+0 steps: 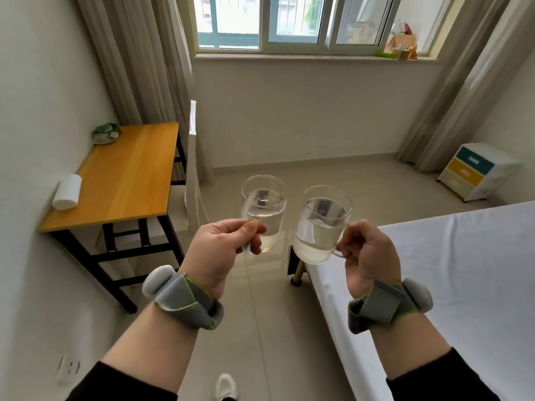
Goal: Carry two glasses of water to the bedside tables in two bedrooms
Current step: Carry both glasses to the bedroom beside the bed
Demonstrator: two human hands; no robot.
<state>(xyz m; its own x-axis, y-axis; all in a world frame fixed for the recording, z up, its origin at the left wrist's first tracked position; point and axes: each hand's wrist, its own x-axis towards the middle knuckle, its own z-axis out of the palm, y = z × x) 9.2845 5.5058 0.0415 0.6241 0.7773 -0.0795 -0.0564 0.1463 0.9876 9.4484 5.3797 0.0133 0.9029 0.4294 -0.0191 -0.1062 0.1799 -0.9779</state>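
Head view. Both forearms extend forward and slightly inward at chest level, each with a dark sleeve pushed back and a grey strap carrying a pale rounded module at the wrist. The left hand (224,247) is turned thumb-up, its grip clamped on the handle of the left glass (263,211): thumb on top, curled fingers (254,244) closed around the handle below. The right hand (369,253) mirrors this pose, fingers folded into a loose fist, its grip clamped on the handle of the right glass (322,224).

Both glasses are clear, handled mugs, each holding water to roughly two-thirds of its height. The left glass stands nearly upright; the right glass tilts a little toward the left one. They are held in the air just beside each other, rims near but apart, above the tiled floor (260,328) between the wooden surface (124,175) on the left and the bed (448,285) on the right.

The wooden surface stands against the left wall and carries a white roll (68,191) near its front and a crumpled green-and-white packet (105,133) at its far corner. A white bedside cabinet (477,170) with teal, yellow and pale drawers stands by the right wall beyond the bed, well apart from both glasses. Curtains flank the window (292,21). A white shoe (227,386) shows at the lower edge.
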